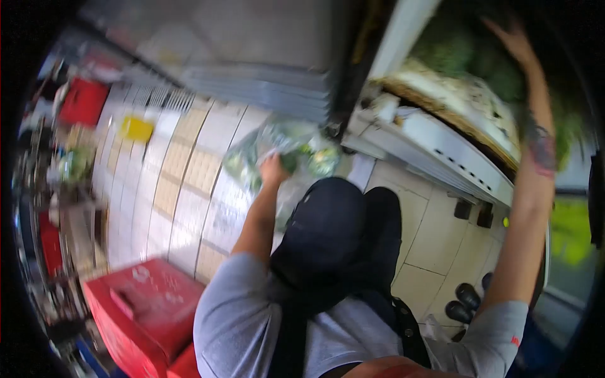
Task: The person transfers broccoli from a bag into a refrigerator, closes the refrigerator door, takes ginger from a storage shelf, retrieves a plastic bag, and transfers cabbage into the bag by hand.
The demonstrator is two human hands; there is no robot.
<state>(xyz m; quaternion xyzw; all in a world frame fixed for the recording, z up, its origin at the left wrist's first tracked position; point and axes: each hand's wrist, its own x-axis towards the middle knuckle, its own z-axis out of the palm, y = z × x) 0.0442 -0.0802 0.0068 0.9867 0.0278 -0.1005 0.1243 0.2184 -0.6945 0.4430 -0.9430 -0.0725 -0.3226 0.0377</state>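
On the floor in front of my knees lies a clear plastic bag (242, 157) with green leafy vegetables (315, 157) inside. My left hand (275, 170) is closed on the bag's upper edge. Up at the right, my right hand (513, 43) reaches into an open refrigerated cabinet (460, 148), its fingers stretched out and apart. Beside that hand, dark green produce (447, 50) fills the shadowed interior. I cannot make out whether the fingertips touch it.
A red box (148, 309) stands close at my left. Further off on the tiled floor (183, 157) are a yellow container (136, 129) and another red box (84, 101). Cluttered shelves (38, 189) line the far left. Black shoes (463, 302) lie at the lower right.
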